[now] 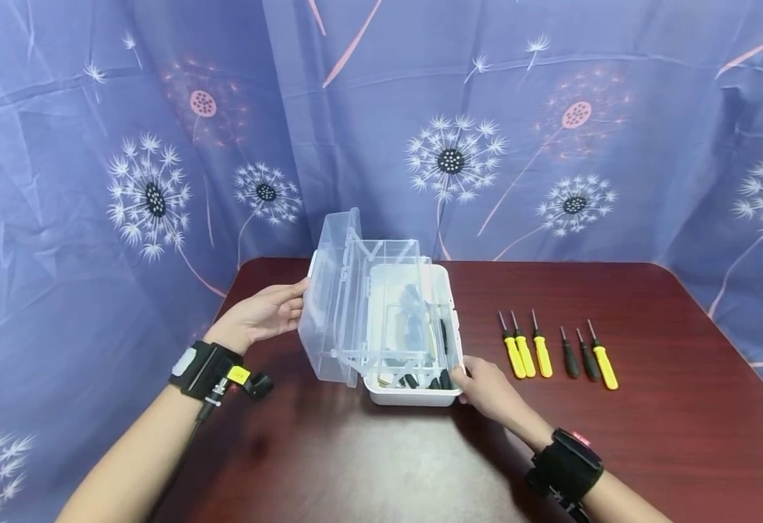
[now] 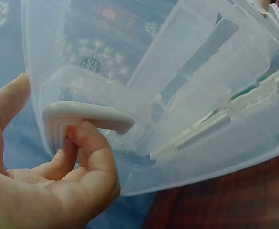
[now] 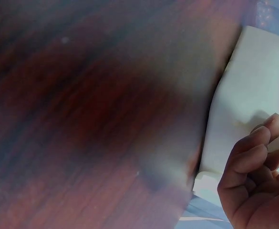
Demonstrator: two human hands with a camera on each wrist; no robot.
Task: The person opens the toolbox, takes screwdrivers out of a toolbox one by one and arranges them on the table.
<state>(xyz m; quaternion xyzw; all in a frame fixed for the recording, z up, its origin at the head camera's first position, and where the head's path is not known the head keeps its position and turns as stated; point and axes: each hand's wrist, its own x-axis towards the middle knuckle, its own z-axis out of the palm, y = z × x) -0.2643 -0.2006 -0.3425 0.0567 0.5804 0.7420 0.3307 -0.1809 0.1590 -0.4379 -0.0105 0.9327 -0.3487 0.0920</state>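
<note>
A white storage box with a clear lid stands on the table, its lid swung up to the left. A clear inner tray is raised with the lid. My left hand holds the lid from the left, and in the left wrist view its fingers curl at the white handle. At the box's front right corner my right hand grips the rim, fingertips against the outer wall in the right wrist view. Inside the box lie several dark pieces and a bluish clear bag.
On the dark red table, right of the box, lie several screwdrivers in two groups: yellow-handled ones nearer the box, then black-handled ones beside another yellow one. A blue dandelion-print curtain hangs behind and at the sides.
</note>
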